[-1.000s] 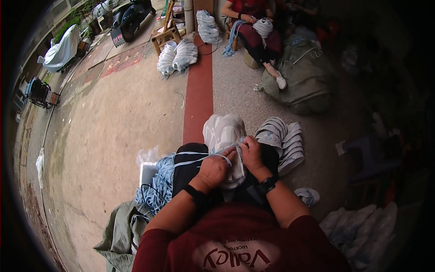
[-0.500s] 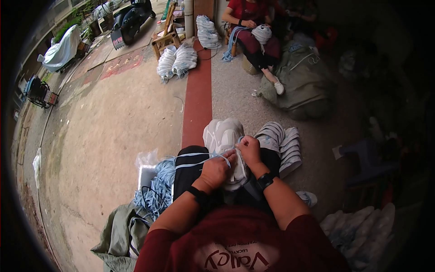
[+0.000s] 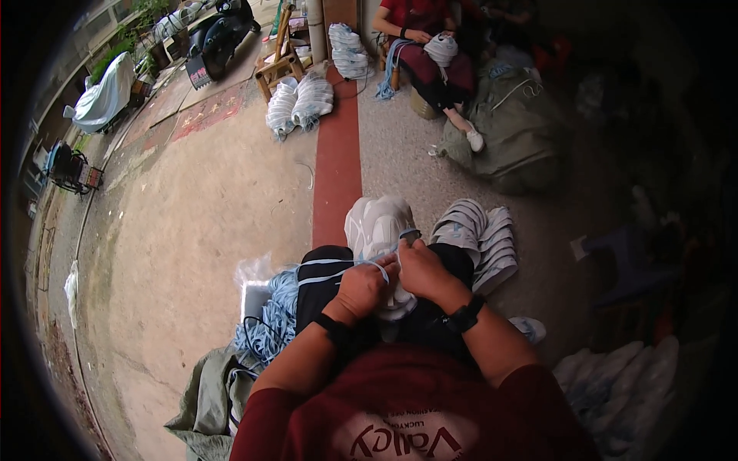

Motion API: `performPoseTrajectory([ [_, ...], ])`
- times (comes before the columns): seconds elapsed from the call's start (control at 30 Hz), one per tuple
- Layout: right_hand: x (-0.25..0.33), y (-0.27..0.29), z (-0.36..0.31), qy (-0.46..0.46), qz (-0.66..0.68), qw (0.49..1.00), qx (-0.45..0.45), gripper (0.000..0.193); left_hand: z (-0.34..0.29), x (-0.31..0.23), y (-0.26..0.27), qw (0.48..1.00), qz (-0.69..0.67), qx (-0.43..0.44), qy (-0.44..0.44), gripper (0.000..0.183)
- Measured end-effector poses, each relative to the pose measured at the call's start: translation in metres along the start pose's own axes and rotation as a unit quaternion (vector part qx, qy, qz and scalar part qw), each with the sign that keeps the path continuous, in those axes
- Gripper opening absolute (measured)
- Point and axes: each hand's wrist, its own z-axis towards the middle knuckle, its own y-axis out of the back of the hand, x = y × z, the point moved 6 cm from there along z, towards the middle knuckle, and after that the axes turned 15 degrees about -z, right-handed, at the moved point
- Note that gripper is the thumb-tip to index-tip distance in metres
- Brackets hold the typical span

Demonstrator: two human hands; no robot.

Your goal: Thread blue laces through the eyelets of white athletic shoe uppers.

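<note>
On my lap rests a stack of white and pale grey shoe uppers (image 3: 377,223). My left hand (image 3: 363,290) is closed over the near part of the stack, with a light blue shoelace (image 3: 327,261) looped about its fingers and trailing left across my dark trouser leg. Close beside it, my right hand (image 3: 424,270) is pinched shut at the right edge of the top upper. A small dark, curved thing (image 3: 411,235) shows by its fingertips; what the fingers grip is hidden.
Left of my leg lies a tangle of light blue laces (image 3: 278,315) by a clear plastic bag (image 3: 251,273). Nested uppers (image 3: 496,250) stand at my right knee. Farther off are more bundled uppers (image 3: 311,100), a green sack (image 3: 515,131) and a seated person (image 3: 423,46) handling an upper.
My right hand has turned and come a little nearer, its back now covering more of the upper. The left hand has barely moved, and the lace still crosses my leg.
</note>
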Motion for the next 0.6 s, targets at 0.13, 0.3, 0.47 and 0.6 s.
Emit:
performPoseTrajectory([
  [0.13, 0.008, 0.008, 0.012, 0.015, -0.042, 0.998, 0.033, 0.028, -0.003, 0.008, -0.009, 0.996, 0.052, 0.069, 0.011, 0.024],
  [0.3, -0.016, -0.004, 0.024, 0.077, 0.016, 0.997, -0.013, 0.009, -0.003, 0.004, -0.010, 0.998, 0.052, 0.040, -0.010, 0.020],
  [0.47, -0.023, -0.004, 0.021, 0.087, 0.090, 0.990, -0.065, 0.004, -0.002, 0.007, -0.012, 0.998, 0.057, 0.010, -0.013, 0.013],
  [0.6, -0.029, -0.002, 0.020, 0.083, 0.128, 0.987, -0.057, 0.006, 0.018, -0.001, -0.015, 0.997, 0.075, -0.027, 0.018, 0.010],
])
